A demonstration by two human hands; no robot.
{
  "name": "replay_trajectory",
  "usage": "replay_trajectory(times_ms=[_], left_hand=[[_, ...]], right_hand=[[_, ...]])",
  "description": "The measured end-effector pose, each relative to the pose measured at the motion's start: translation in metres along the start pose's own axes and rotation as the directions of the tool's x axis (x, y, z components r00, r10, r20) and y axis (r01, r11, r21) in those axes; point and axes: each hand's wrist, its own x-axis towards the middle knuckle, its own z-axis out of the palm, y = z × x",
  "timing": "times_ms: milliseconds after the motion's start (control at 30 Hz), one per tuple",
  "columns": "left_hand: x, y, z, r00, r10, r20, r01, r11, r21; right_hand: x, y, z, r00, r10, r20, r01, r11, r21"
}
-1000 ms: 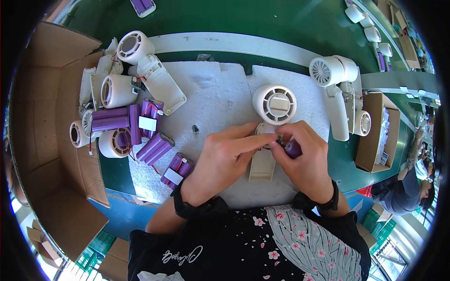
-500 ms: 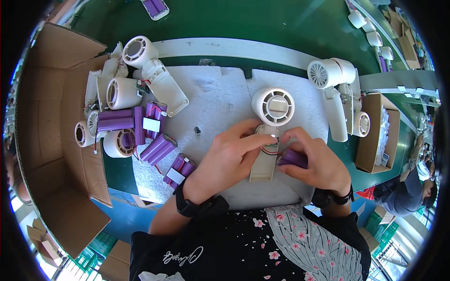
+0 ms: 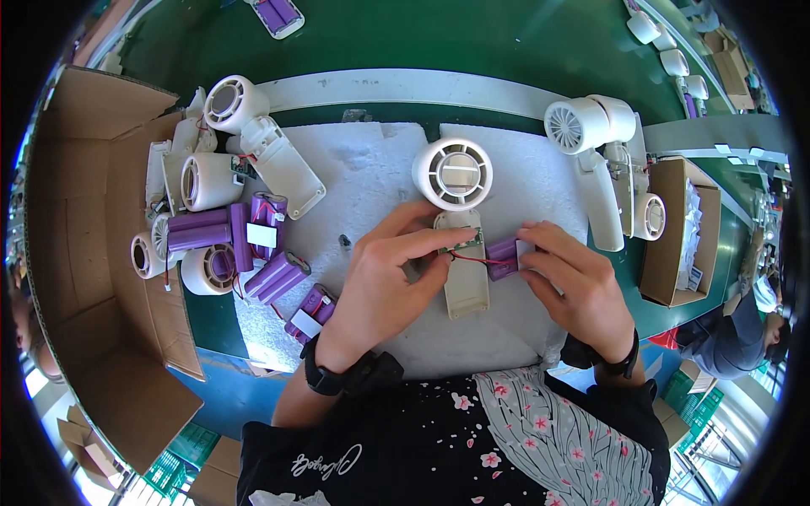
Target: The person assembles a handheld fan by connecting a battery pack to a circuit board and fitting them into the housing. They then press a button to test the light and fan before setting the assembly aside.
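A white handheld fan (image 3: 467, 291) lies on the foam sheet with its round head at the far end and its handle shell exposed. My left hand (image 3: 371, 274) is closed on the upper handle, index finger and thumb at a small green circuit board (image 3: 474, 237). Right of the handle, my right hand (image 3: 582, 282) grips a purple battery pack (image 3: 502, 258) by its right end, over a white pad. Red and dark wires run from the board to the pack. More purple battery packs (image 3: 278, 277) lie to the left of my left hand, some with white pads.
A large open cardboard box (image 3: 80, 202) stands at the left, beside several white fan parts (image 3: 283, 164). At the right are more fans (image 3: 578, 126) and a small carton (image 3: 666, 236) holding clear bags. A pale rail (image 3: 405, 87) crosses the green bench behind the foam sheet.
The fan has shifted left and slightly away from me. My right hand has turned the battery pack, so its white pad and the wires show more clearly beside the handle.
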Motion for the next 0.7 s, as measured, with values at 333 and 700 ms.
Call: replay_trajectory(times_ms=[333,700], left_hand=[[-0.005,-0.001,0.009,0.994,-0.008,-0.104,0.013,0.999,0.053],[-0.007,0.000,0.008,0.993,0.013,-0.114,-0.006,0.998,0.057]], right_hand=[[0.000,-0.008,0.002,0.997,-0.073,0.038,0.079,0.983,-0.166],[-0.001,0.000,-0.006,0.993,-0.109,0.037,0.112,0.987,-0.112]])
